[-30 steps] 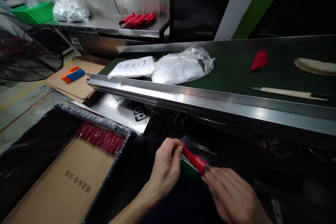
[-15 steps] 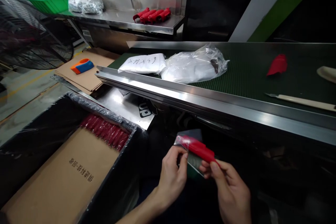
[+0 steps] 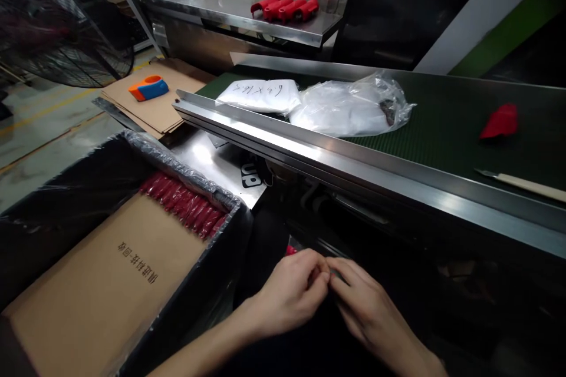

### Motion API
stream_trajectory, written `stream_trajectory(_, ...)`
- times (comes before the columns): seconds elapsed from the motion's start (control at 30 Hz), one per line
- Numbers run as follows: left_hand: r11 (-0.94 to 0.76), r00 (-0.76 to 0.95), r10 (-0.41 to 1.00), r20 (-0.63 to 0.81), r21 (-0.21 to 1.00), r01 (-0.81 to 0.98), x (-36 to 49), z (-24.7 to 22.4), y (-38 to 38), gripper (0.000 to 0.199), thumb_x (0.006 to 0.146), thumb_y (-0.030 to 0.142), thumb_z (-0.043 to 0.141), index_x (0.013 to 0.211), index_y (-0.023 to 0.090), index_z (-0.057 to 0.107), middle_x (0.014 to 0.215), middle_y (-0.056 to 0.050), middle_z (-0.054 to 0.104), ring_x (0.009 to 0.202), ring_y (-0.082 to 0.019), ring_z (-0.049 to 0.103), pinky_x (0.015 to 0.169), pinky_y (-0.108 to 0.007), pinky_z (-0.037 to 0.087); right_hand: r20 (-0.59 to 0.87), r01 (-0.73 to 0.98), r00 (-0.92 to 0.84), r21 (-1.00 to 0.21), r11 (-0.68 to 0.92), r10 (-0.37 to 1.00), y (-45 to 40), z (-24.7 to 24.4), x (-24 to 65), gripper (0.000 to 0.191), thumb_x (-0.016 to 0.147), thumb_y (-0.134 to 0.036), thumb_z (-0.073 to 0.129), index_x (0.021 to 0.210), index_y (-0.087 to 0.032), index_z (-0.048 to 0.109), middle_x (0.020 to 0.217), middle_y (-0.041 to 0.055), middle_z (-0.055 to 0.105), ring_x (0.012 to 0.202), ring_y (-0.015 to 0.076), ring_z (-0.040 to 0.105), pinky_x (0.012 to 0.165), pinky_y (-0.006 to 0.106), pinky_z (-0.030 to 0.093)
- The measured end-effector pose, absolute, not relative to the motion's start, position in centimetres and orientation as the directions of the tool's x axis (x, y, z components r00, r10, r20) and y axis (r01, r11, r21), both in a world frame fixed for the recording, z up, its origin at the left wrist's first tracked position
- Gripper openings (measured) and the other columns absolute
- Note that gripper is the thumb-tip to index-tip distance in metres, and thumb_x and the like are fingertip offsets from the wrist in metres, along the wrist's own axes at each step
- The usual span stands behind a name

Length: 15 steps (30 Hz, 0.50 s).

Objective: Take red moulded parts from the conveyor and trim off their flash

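Note:
My left hand (image 3: 294, 285) and my right hand (image 3: 367, 303) meet fingertip to fingertip below the conveyor's front rail. Both are closed in a pinch on a clear plastic bag, most of which the fingers hide. Just beyond my left knuckles shows a small bit of a red plastic part (image 3: 290, 250) in the bag. To the left stands a bin lined with black plastic (image 3: 194, 188). Along its far end lies a row of bagged red parts (image 3: 183, 203), beside a cardboard sheet (image 3: 110, 283) with printed characters.
On the green conveyor belt (image 3: 442, 135) lie a white packet (image 3: 260, 95), a clear bag of white sleeves (image 3: 345, 107), a red piece (image 3: 499, 122) and a thin-bladed knife (image 3: 526, 184). An orange-blue tape dispenser (image 3: 149, 88) rests on cardboard. Several red parts (image 3: 285, 8) sit on the shelf.
The red part has gone into the bag and is now mostly hidden behind my left hand. My right hand has let go of it and come against my left fingertips. The view has shifted slightly.

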State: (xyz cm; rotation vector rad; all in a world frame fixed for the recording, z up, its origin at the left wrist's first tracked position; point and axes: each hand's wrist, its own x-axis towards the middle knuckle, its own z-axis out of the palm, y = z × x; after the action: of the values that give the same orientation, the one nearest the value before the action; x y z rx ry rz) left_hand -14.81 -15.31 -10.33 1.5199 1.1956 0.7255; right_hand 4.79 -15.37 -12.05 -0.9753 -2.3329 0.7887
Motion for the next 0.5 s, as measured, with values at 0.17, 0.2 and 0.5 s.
stream_trajectory(0.17, -0.093, 0.386, 0.921, -0.061, 0.925, 0.368, -17.8, -9.4, -15.6, 0.08, 0.077, 0.03, 0.077, 0.143, 0.024, 0.033, 0.14, -0.013, 0.045, 0.127, -0.028, 0.045, 0.109, -0.045, 0.039, 0.176, 0.44, -0.404, -0.823, 0.359, 0.898, -15.3, -10.8, 3.1, 0.017, 0.094, -0.017, 0.055, 0.107, -0.024, 0.062, 0.102, 0.0024, 0.068, 0.092, 0.0117, 0.067, 0.081, 0.018, 0.056)
stream_trajectory(0.2, -0.118, 0.428, 0.901, -0.064, 0.916, 0.384, -18.2, -9.4, -15.8, 0.085, 0.077, 0.027, 0.075, 0.146, 0.025, 0.027, 0.141, -0.013, 0.045, 0.126, -0.029, 0.046, 0.109, -0.046, 0.04, 0.126, 0.411, -0.39, -0.862, 0.295, 0.912, -15.0, -10.4, 3.0, 0.014, 0.093, -0.02, 0.058, 0.105, -0.026, 0.064, 0.102, 0.0009, 0.069, 0.09, 0.0112, 0.068, 0.08, 0.015, 0.056)
stream_trajectory(0.5, -0.129, 0.306, 0.952, -0.016, 0.884, 0.448, -21.9, -7.5, -18.3, 0.058, 0.085, 0.018, 0.057, 0.139, 0.031, 0.041, 0.101, -0.004, 0.056, 0.076, -0.014, 0.058, 0.067, -0.024, 0.05, 0.175, 0.363, -0.55, -0.83, 0.423, 0.816, -11.8, -8.2, 2.3, 0.009, 0.083, -0.027, 0.07, 0.092, -0.026, 0.073, 0.094, 0.0039, 0.069, 0.082, 0.0166, 0.069, 0.071, 0.017, 0.057)
